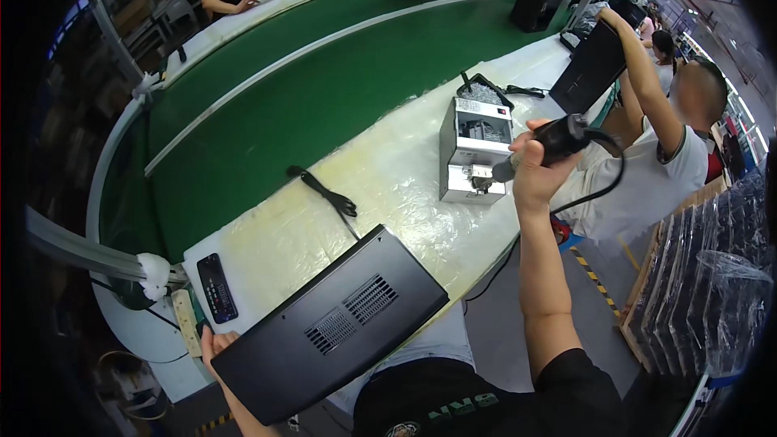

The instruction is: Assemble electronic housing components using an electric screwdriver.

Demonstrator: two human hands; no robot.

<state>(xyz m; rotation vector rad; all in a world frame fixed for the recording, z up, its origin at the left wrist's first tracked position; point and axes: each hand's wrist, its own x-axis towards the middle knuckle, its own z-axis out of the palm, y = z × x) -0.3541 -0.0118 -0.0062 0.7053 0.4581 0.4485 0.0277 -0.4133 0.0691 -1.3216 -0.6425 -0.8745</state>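
Observation:
My right hand (541, 163) is wrapped round a black corded electric screwdriver (563, 139), raised over the right part of the bench. Its front end points left and down at the metal pick-up point of a silver screw feeder (476, 150); whether the bit touches a screw is too small to tell. In front of me lies a long black casing (332, 324) with two slotted vents, set slantwise across the bench's near edge. My left hand (217, 345) grips the casing's left end, its fingers partly hidden. A black power cord (328, 194) runs out from behind the casing.
A dark phone (217, 287) and a pale power strip (187, 322) lie at the bench's left end. Beyond the bench runs a green conveyor (324, 73). On the right, a co-worker in a white shirt (647, 170) handles a black panel (589, 69). Wrapped stacks (696, 291) stand behind.

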